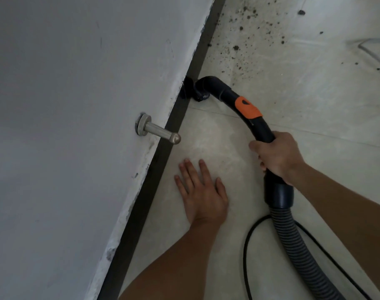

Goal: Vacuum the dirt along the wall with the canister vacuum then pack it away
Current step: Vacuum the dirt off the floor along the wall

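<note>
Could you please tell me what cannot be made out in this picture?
Head view:
1. Vacuum canister: outside the frame; the hose runs off the bottom edge.
2. Nozzle opening: hidden under the black elbow at the skirting.
3. Dirt: its spread is cut by the top edge.

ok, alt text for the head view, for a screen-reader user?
The right hand grips the black vacuum handle, its nozzle against the dark baseboard; loose dirt lies on the floor beyond. The left hand rests flat on the floor, near a metal door stop on the wall.
</note>
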`<move>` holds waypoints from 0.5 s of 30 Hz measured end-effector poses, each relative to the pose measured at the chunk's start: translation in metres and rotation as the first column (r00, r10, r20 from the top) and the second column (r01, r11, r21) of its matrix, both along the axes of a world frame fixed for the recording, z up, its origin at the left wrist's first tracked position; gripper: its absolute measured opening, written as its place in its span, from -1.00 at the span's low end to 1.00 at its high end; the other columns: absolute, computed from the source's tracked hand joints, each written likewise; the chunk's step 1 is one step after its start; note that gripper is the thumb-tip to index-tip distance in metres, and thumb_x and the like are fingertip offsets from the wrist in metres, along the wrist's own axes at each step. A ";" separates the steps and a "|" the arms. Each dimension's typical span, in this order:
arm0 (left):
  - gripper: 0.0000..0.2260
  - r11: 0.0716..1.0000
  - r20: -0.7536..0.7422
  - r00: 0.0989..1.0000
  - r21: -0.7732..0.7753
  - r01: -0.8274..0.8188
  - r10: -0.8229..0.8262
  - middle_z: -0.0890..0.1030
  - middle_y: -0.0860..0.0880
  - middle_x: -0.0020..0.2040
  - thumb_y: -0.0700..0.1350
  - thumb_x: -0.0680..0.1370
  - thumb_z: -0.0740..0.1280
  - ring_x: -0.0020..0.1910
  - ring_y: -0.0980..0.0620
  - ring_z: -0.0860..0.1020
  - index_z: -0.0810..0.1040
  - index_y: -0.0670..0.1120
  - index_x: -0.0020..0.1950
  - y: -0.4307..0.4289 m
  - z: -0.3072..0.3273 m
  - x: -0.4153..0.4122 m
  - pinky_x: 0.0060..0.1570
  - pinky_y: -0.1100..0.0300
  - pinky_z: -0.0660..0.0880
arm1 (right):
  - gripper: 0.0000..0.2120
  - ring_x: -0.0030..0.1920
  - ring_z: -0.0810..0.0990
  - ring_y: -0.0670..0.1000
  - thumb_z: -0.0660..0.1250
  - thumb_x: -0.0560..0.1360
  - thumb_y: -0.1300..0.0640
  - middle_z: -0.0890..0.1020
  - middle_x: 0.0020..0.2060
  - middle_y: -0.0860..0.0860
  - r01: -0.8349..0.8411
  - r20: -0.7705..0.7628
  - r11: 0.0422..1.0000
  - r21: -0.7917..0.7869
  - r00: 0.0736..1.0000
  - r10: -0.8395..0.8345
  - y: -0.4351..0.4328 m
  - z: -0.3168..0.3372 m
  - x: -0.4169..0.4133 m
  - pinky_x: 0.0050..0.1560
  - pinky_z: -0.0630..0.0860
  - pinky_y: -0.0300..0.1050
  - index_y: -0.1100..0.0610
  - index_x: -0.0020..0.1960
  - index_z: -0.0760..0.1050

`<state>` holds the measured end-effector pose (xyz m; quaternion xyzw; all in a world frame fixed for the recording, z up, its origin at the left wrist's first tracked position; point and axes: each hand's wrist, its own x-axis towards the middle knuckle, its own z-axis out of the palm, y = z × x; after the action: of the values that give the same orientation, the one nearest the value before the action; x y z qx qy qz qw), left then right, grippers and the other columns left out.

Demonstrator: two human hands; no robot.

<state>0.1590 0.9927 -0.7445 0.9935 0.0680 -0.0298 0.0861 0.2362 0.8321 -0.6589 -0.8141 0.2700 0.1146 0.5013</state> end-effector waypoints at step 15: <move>-0.39 1.000 -0.010 1.000 0.007 0.013 -0.013 0.13 -0.31 0.53 0.11 0.56 -0.05 0.54 -0.25 0.05 0.21 -0.16 0.54 0.001 0.003 0.002 0.48 -0.21 -0.02 | -0.88 -0.57 0.38 0.06 0.43 0.41 0.25 0.46 -0.47 0.13 0.465 -0.137 0.885 -0.028 0.875 -0.464 -0.143 0.052 -0.084 -0.42 0.42 -0.11 0.20 -0.18 0.48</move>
<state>0.1606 0.9936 -0.7410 0.9941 0.0620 -0.0351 0.0822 0.1522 0.6886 -0.6071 -0.7138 0.4915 0.0486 0.4965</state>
